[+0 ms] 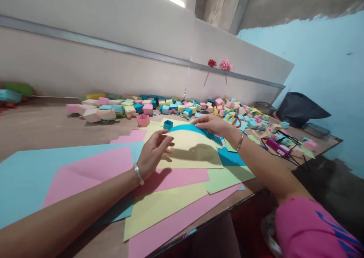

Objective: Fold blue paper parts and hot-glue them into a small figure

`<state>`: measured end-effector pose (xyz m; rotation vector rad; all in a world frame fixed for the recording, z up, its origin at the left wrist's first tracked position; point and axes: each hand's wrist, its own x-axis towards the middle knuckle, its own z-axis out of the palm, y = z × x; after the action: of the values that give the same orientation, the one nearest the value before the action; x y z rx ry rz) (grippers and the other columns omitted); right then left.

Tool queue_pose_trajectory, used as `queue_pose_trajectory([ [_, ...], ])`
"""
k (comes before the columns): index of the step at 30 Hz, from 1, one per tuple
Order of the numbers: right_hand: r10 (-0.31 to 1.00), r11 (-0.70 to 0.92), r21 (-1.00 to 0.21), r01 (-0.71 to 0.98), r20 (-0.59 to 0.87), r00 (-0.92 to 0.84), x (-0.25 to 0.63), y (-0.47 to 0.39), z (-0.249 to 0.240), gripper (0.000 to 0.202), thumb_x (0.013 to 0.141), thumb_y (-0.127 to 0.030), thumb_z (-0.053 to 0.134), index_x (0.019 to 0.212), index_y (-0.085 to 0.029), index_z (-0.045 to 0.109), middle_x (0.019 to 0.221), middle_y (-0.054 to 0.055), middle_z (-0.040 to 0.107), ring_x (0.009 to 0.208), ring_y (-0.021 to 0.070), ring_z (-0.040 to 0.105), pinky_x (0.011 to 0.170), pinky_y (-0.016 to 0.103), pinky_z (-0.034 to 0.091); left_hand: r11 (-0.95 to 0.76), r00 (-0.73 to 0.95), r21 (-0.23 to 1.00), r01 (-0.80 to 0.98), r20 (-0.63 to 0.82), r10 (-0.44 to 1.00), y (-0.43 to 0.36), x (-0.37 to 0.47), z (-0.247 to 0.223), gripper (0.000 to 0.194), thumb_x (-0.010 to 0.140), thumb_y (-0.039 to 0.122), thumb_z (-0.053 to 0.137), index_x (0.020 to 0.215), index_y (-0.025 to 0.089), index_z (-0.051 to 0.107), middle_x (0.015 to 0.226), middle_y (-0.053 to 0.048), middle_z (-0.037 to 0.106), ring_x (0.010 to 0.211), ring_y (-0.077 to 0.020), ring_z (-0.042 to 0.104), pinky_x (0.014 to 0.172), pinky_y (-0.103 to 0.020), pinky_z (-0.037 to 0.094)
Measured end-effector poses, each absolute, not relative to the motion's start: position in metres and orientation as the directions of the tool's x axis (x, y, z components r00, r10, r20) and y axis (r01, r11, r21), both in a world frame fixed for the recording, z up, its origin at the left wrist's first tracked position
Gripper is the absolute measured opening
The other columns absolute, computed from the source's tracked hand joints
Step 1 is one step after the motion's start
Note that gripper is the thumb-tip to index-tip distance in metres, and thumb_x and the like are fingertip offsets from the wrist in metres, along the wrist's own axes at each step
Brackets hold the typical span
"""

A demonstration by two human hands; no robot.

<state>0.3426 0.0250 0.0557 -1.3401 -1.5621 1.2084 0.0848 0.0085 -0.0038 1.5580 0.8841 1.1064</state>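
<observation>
On the left, the left hand [155, 152] is loosely curled at the strip's left end; I cannot tell whether it grips. Between both hands lies the blue paper strip [184, 127], its long axis going left to right, thin, smooth and bowed like an arch above a matt yellow sheet [193, 157]. The right hand [212, 124] pinches its far edge, right of the middle.

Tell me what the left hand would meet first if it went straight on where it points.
Most likely the blue paper strip, whose left end is close to the left hand; the small blue box appears just behind. Depth is unclear.
</observation>
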Motion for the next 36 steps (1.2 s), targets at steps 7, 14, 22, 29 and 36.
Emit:
queue_pose_trajectory([
  [7,0.874,0.212,-0.839,0.502,-0.067,-0.481,0.309,-0.005,0.021,0.026,0.078,-0.029,0.064,0.099,-0.016,0.072,0.092,0.004,0.072,0.075,0.0111,0.06,0.071,0.024,0.048,-0.338,0.329,0.895,0.29,0.238,0.914,0.013,0.081,-0.002,0.035,0.065,0.039,0.071,0.09,0.014,0.071,0.076,-0.006,0.071,0.073,-0.0223,0.066,0.068,-0.035,0.054],
  [14,0.91,0.284,-0.582,0.763,-0.087,-0.405,0.34,-0.005,0.01,0.02,0.074,-0.029,0.067,0.086,-0.014,0.071,0.071,0.0,0.067,0.061,0.0109,0.053,0.054,0.022,0.038,-0.565,0.394,0.649,0.509,0.408,0.824,0.018,0.079,-0.006,0.024,0.078,0.028,0.054,0.091,0.019,0.072,0.09,-0.007,0.072,0.082,-0.0219,0.065,0.075,-0.034,0.05],
  [22,0.936,0.343,-0.312,0.886,0.039,-0.349,0.331,-0.032,0.017,0.013,0.084,-0.02,0.06,0.08,-0.014,0.07,0.084,0.007,0.068,0.077,0.0162,0.055,0.065,0.026,0.032,-0.712,0.642,0.468,0.524,0.332,0.691,0.019,0.078,-0.015,0.026,0.082,0.038,0.058,0.094,0.018,0.071,0.083,-0.006,0.065,0.072,-0.0187,0.061,0.067,-0.031,0.046],
  [29,0.922,0.385,-0.082,0.919,0.073,-0.379,0.325,-0.041,0.013,0.015,0.086,-0.014,0.055,0.091,-0.018,0.069,0.086,0.006,0.067,0.079,0.0169,0.055,0.062,0.027,0.027,-0.738,0.684,0.451,0.501,0.316,0.658,0.014,0.079,-0.011,0.019,0.084,0.026,0.055,0.087,0.019,0.072,0.083,-0.005,0.064,0.072,-0.0178,0.06,0.066,-0.03,0.045],
  [36,0.847,0.494,0.092,0.865,0.177,-0.502,0.335,-0.043,0.0,0.018,0.088,-0.012,0.051,0.08,-0.015,0.066,0.08,0.007,0.062,0.072,0.0152,0.047,0.061,0.029,0.023,-0.861,0.749,0.235,0.45,0.426,0.508,0.011,0.077,-0.011,0.032,0.092,0.024,0.043,0.081,0.018,0.072,0.081,-0.007,0.066,0.081,-0.022,0.06,0.07,-0.034,0.045],
])
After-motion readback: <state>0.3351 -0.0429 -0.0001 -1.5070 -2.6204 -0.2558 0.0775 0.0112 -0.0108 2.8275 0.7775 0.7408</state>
